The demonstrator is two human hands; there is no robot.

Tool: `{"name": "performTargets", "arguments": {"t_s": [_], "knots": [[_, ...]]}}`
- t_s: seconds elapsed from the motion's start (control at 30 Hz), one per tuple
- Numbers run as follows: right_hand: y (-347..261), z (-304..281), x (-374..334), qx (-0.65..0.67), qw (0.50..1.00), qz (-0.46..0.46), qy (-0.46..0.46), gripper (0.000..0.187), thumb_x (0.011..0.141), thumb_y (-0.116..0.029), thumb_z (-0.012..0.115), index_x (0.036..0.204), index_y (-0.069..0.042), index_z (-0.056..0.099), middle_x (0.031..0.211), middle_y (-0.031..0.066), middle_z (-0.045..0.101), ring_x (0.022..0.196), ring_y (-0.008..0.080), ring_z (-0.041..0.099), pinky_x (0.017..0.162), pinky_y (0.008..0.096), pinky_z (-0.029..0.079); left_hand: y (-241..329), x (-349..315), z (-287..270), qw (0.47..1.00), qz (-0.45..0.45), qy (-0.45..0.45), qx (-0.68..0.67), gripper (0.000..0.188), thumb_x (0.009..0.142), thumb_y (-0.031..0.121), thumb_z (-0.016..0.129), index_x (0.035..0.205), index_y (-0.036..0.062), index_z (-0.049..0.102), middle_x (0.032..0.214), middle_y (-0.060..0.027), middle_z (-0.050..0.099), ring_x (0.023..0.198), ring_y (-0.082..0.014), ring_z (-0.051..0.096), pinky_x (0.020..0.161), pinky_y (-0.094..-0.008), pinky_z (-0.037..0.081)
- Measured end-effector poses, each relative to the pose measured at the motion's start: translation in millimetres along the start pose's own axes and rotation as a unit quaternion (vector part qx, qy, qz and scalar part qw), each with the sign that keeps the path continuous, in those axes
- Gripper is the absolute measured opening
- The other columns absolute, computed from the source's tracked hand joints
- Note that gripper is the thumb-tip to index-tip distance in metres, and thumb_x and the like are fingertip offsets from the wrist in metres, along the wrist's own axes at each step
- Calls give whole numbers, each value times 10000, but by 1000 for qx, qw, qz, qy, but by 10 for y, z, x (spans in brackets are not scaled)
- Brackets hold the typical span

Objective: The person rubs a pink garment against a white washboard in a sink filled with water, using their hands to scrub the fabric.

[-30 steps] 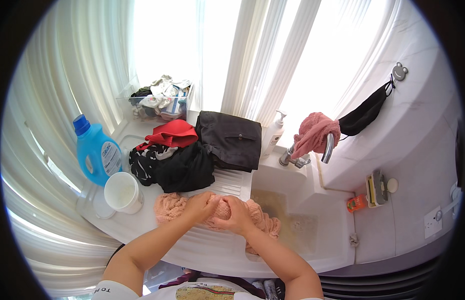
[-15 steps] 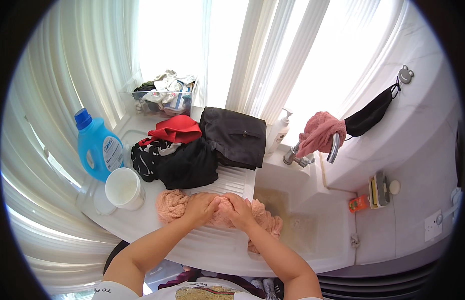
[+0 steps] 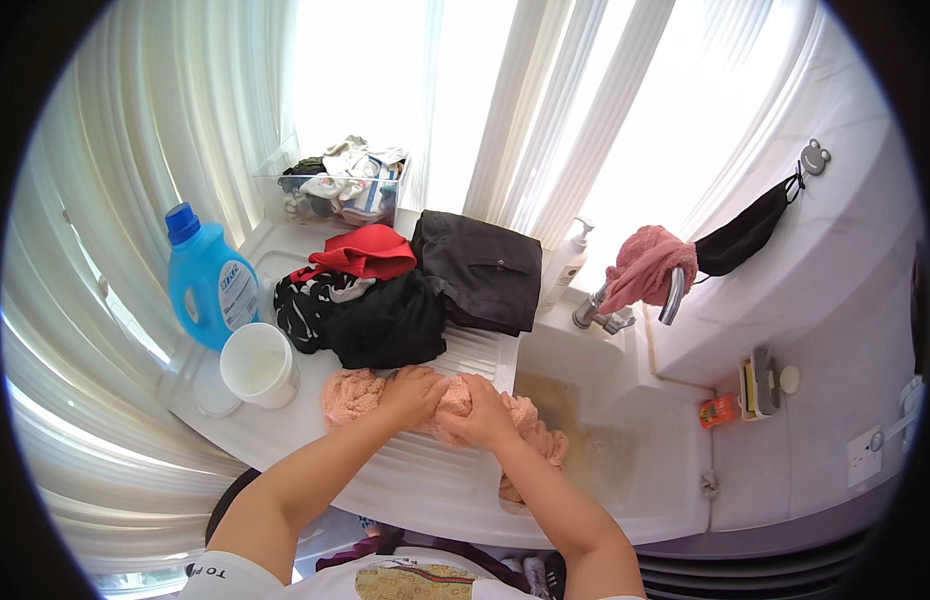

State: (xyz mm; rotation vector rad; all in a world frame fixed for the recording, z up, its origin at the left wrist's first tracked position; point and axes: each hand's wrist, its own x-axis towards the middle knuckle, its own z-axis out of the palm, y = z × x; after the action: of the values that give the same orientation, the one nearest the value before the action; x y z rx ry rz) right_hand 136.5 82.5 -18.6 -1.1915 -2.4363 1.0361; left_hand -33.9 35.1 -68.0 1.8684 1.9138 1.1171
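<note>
Head view, looking down: a white sink unit with a ribbed washboard [image 3: 477, 352] on its left and a basin [image 3: 667, 482] holding shallow, cloudy water on its right. A peach textured cloth [image 3: 452, 398], bunched into a long roll, lies across the washboard, nearer its front edge than its back; the roll's right end droops over the washboard's right edge toward the basin.

The left hand [image 3: 413, 396] is closed over the roll just left of its middle. The right hand [image 3: 479, 414] is clamped on it close beside, thumb side toward the left hand. The fingertips are partly hidden in the folds.

The cloth looks soft, limp and thick, unlikely to break but able to stretch. It may be wet, and so heavy and a little slick, though the bright light makes dampness hard to judge. The bunched middle seems the best hold, with a full palm grip on gathered layers rather than a pinch at one fold; the drooping end would probably drag unless supported.

Behind the roll, black clothing [image 3: 390, 328] is heaped at the washboard's back. A white tub [image 3: 257, 366] stands toward the unit's left edge.
</note>
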Motion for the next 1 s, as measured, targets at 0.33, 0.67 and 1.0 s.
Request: {"name": "performTargets", "arguments": {"t_s": [0.33, 0.67, 1.0], "knots": [[436, 188, 155, -50, 975, -140, 166, 762, 601, -467, 760, 1227, -98, 528, 1224, 134, 533, 1158, 333, 481, 993, 510, 334, 268, 150, 42, 994, -27, 40, 98, 305, 897, 348, 558, 874, 52, 625, 859, -135, 639, 838, -380, 571, 784, -476, 448], [157, 249, -960, -32, 942, -302, 142, 376, 572, -329, 773, 817, -144, 556, 1071, 75, 580, 1062, 297, 553, 1053, 510, 266, 538, -776, -245, 981, 191, 16, 4, 213, 830, 271, 674, 710, 95, 660, 677, -44, 597, 646, -251, 585, 603, -385, 388], [76, 83, -126, -76, 990, -82, 85, 752, 642, -378, 734, 1275, -76, 463, 1238, 141, 511, 1196, 360, 451, 1097, 586, 203, 179, -59, -37, 983, 56, -77, 157, 573, 882, 527, 551, 1216, 62, 569, 1133, -142, 609, 1063, -294, 562, 870, -477, 428]]}}
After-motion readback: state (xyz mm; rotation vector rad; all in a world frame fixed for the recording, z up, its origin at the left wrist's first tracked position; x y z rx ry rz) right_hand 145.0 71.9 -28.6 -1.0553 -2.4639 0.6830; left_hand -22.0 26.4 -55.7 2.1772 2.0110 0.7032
